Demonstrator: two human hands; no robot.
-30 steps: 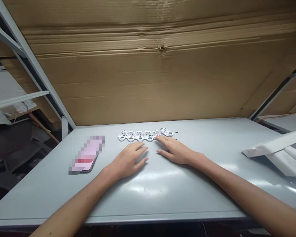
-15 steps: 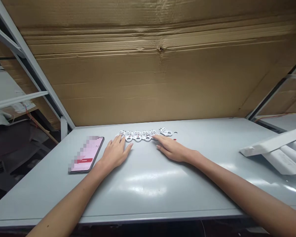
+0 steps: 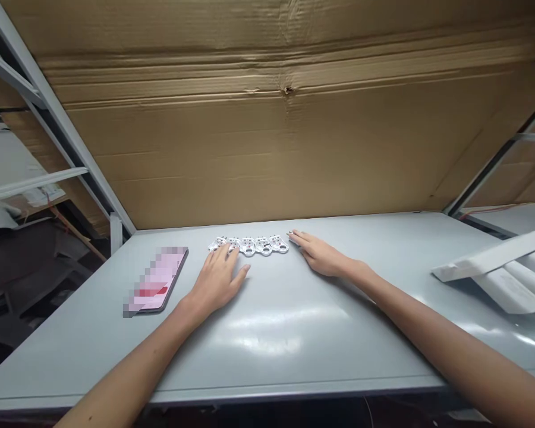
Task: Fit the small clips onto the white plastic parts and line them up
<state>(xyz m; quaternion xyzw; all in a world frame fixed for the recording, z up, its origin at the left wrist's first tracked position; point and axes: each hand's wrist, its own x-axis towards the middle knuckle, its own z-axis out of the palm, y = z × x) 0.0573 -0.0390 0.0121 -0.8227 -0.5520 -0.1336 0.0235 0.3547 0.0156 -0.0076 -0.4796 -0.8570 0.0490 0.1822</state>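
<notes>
Left fingers point(image 3: 223, 254) spread on white parts point(image 3: 258, 244), right fingers point(image 3: 298, 239) together beside them, phone screen point(image 3: 157, 279) blurred

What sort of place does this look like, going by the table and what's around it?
Probably a small workshop or light assembly area: a row of small white plastic parts lies on a grey metal table, with a large cardboard sheet behind it and steel racking at the left.

Moulded white plastic pieces point(image 3: 248, 245), smooth, lie under the left hand point(image 3: 216, 282) and just beside the right hand point(image 3: 321, 254). Grey painted tabletop point(image 3: 294, 356), glossy, beneath both. Corrugated cardboard sheet point(image 3: 267, 154), matt and creased, beyond them.
</notes>
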